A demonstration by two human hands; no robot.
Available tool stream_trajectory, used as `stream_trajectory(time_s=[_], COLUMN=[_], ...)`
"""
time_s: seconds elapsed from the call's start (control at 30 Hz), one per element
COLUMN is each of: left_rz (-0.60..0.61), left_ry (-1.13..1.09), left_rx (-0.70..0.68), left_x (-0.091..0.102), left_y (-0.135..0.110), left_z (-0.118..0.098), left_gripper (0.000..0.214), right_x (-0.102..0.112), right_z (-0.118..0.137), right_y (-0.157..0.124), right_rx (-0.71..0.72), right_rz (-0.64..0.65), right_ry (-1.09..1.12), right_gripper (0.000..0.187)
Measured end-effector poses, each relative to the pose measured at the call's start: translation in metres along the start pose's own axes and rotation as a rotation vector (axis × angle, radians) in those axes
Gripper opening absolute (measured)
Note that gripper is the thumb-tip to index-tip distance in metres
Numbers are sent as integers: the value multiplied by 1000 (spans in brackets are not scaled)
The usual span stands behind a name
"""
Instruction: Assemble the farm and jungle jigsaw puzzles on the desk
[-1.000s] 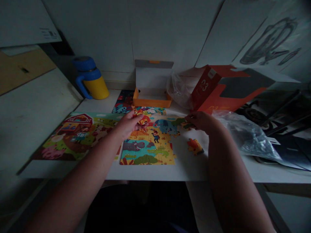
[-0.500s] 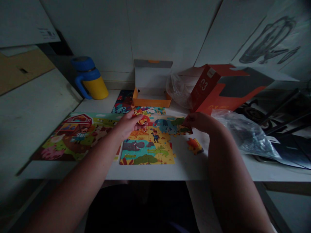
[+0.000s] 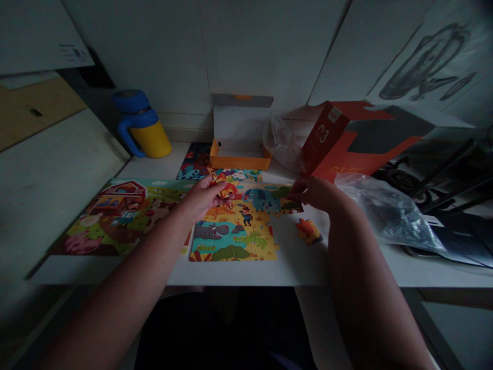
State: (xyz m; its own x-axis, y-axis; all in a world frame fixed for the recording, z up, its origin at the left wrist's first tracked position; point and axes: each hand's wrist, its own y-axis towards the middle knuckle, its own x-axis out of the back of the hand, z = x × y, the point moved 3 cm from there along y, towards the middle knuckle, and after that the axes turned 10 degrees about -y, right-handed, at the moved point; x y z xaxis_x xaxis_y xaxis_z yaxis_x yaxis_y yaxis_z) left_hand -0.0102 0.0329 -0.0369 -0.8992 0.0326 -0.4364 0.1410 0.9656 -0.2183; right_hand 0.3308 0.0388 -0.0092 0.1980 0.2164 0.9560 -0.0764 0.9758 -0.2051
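A partly joined jigsaw puzzle (image 3: 231, 239) with a hippo, a crocodile and elephants lies on the white table. Over its upper left, my left hand (image 3: 204, 198) is closed on puzzle pieces (image 3: 219, 180), thumb on top. At the top right corner, my right hand (image 3: 314, 192) pinches the edge of a dark green and brown puzzle piece (image 3: 295, 205), which sits against the elephant section. A loose orange and yellow puzzle piece (image 3: 308, 231) lies on the table below that hand. My left hand hides part of the puzzle's upper left.
A farm puzzle (image 3: 127, 210) lies to the left. Behind are an open orange box (image 3: 241, 162), a dark-coloured picture (image 3: 192, 160), a blue and yellow jug (image 3: 148, 131) and a clear plastic bag (image 3: 283, 144). To the right stand a large red box (image 3: 339, 144) and another plastic bag (image 3: 389, 216).
My right hand and the puzzle piece in it have shifted slightly left, closer against the elephant section. My left hand stays in place with its pieces.
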Motion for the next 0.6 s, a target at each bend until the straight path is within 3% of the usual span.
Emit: stream_trajectory(time_s=[0.17,0.33,0.5,0.6], left_rz=[-10,1,27,110], left_ry=[8,-11,-71,-75], left_rx=[4,4,-2,13], left_x=[-1,-2,-3,-8], left_y=[0,-1,-3,-6], left_z=[0,-1,-2,-1], left_gripper=[19,21,20,20], right_x=[-1,-1,-3,0], right_z=[-8,-8,1,14], right_y=[2,5,3,2], right_rx=[-30,47,50,88], right_rz=[-23,-105,-60,-174], right_ry=[-10,-63,-104,-22], right_gripper=[15,12,14,17])
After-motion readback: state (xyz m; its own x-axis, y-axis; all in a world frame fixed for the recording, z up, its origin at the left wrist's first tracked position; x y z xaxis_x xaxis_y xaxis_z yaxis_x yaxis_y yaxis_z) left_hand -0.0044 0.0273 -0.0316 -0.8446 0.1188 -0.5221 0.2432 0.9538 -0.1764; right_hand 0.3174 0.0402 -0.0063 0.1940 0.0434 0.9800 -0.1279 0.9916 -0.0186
